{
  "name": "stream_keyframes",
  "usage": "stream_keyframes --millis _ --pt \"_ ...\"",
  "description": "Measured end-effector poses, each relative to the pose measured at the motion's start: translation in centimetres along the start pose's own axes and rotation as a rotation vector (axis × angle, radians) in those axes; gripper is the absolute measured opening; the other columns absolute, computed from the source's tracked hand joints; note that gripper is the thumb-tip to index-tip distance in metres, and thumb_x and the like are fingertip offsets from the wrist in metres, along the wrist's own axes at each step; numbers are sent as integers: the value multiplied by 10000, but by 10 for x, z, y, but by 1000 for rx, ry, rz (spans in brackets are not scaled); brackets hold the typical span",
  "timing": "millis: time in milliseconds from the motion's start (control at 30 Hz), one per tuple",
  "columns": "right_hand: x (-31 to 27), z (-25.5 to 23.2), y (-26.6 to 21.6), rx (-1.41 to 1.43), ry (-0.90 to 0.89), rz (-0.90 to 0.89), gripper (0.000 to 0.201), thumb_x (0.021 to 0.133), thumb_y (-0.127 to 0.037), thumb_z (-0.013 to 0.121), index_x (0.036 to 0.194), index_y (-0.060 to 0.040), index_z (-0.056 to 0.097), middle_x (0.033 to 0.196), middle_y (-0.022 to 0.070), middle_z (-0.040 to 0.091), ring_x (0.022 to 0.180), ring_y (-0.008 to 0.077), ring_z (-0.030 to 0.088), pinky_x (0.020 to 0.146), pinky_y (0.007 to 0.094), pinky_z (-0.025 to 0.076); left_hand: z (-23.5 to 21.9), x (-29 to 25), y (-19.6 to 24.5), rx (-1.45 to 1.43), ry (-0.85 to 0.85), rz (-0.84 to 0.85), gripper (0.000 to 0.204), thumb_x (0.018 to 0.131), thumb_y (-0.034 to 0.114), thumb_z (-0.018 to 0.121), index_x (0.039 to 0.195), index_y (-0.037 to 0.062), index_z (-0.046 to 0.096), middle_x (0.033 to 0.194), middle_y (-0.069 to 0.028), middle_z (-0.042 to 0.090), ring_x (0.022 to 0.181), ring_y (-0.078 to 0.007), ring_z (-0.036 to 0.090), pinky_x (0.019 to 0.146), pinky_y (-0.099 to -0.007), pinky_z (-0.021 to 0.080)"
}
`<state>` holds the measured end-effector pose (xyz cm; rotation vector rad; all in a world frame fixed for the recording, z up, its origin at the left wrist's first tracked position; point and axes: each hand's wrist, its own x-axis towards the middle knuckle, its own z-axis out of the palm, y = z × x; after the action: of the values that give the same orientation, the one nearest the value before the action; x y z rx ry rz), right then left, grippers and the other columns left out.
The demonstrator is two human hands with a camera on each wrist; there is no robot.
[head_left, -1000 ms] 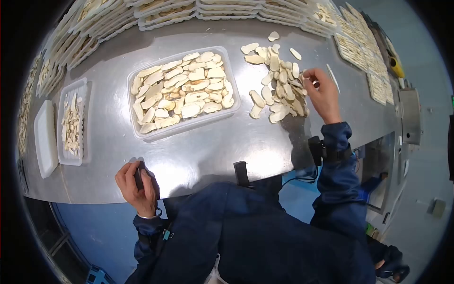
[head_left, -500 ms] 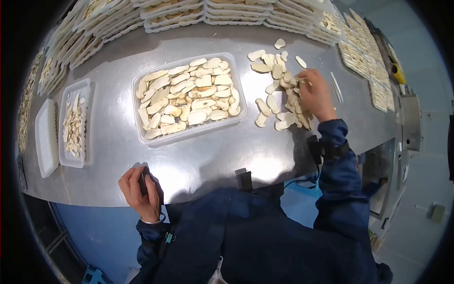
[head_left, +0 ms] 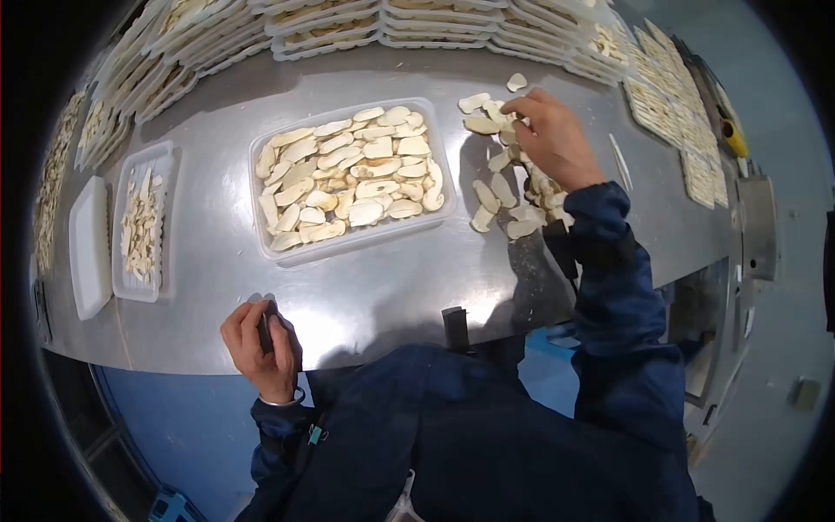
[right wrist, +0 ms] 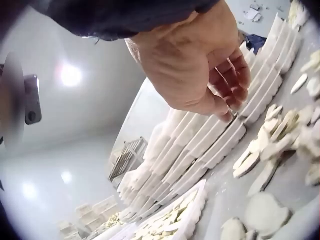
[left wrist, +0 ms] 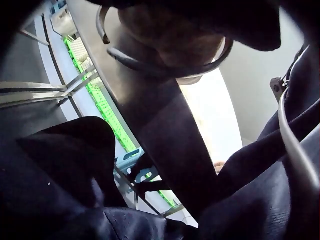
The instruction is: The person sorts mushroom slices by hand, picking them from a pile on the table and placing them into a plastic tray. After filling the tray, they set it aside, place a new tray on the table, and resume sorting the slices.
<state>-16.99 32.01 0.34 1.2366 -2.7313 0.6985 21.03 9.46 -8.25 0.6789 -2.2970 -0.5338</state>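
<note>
Pale mushroom slices fill a clear plastic tray in the middle of the steel table, laid in overlapping rows. To its right lies a loose pile of mushroom slices. Over the far part of that pile my right hand reaches in, thumb and forefinger apart and no slice visible between them. Its bent fingers also show in the right wrist view above the slices. Near the table's front edge my left hand rests with loosely bent fingers, a dark patch between thumb and fingers. In the left wrist view its fingers are hidden.
Stacked trays of slices line the table's back. At the left stand a tray of small pieces and a white tray on its side. A thin white tool lies right of the pile; more filled trays stand beyond.
My right hand has moved from the pile's right side across it, leftward and toward its far end. The left hand stays at the table's front edge.
</note>
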Motion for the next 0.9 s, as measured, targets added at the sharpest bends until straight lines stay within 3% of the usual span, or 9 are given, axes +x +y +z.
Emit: stream_keyframes --millis 167,433,533,567,633,700,767,833,900 --pt "20 30 -3 -259 -37 -118 212 823 -97 638 1019 -24 673 958 157 602 924 360 608 805 442 485 -2 1 0 -10 -10 0 225 838 10 632 1059 -11 669 1045 -180 602 975 -326 577 866 -393 466" --pt "9 39 -3 -199 -51 -52 140 800 -88 626 919 -13 622 925 152 594 911 369 591 802 448 478 -4 3 2 -7 -19 17 209 835 -8 621 1039 -8 668 1038 -174 612 965 -326 581 859 -392 469" --pt "4 37 0 -180 3 -77 159 802 -93 623 941 -18 620 940 153 601 929 371 595 809 450 480 -14 9 -1 -226 -106 -39 193 849 -19 602 1035 -6 652 1025 -151 609 953 -280 582 861 -364 463" --pt "2 38 3 -170 21 -89 166 804 -97 623 950 -18 620 946 155 603 935 371 596 812 451 481 -24 15 5 -475 -161 -211 167 863 -30 589 1024 -18 629 1008 -117 604 940 -215 574 860 -324 451" --pt "1 35 3 -171 0 -112 177 804 -113 618 959 -30 642 957 163 608 942 377 605 815 462 495 -47 39 25 -476 -100 -134 141 884 -17 577 1020 -36 611 1003 -100 600 930 -179 560 851 -300 442" --pt "7 37 2 -193 -29 -126 193 801 -126 619 966 -31 655 965 170 612 948 381 610 820 467 502 -67 74 49 -731 -163 -67 137 893 -8 567 1019 -50 600 1023 -112 605 933 -183 561 856 -307 446" --pt "10 42 3 -241 -63 -108 212 795 -136 624 970 -20 657 969 175 615 951 381 609 828 464 502 -77 107 78 -780 -293 39 168 928 71 492 1024 -22 595 974 -109 598 908 -171 538 827 -290 416" --pt "10 40 -6 -258 -87 -45 222 786 -145 631 958 -7 654 973 180 616 952 382 607 836 460 501 -68 131 94 -851 -299 168 220 940 118 482 1056 -27 601 978 -114 610 872 -162 538 786 -288 417" --pt "10 41 -10 -260 -103 -8 230 776 -148 637 948 3 650 971 185 618 953 382 605 843 457 498 -46 149 121 -1130 -381 203 230 946 95 482 1090 -33 608 968 -113 633 851 -157 570 771 -288 437"
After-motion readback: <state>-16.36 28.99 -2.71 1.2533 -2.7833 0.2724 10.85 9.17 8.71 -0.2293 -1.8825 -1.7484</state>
